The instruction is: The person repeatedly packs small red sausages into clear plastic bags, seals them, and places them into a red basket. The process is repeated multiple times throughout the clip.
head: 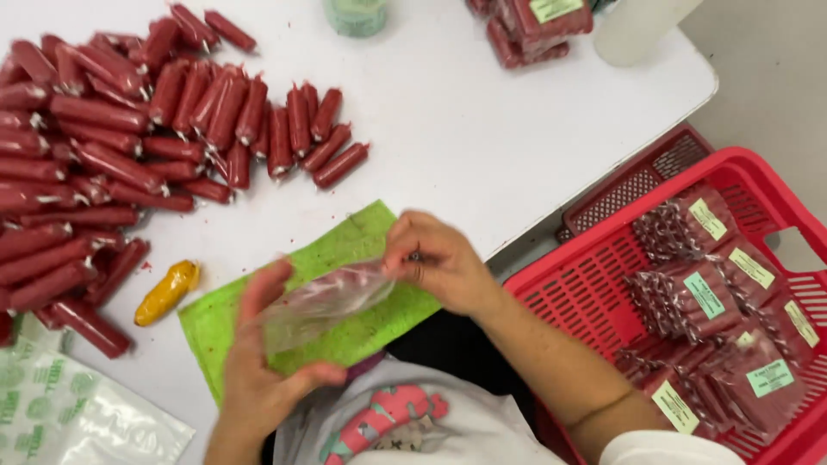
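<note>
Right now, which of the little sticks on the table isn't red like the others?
The yellow-orange stick, lying alone on the white table just left of the green cloth. Every stick in the big pile is dark red.

clear bag (319, 303) motion-blurred, sausage pile (95, 146) cropped left

White surface (482, 129) has a big pile of red sausages (112, 146) on the left, one yellow sausage (166, 292), a green cloth (345, 250), plus empty bags (60, 405) bottom-left.
</note>
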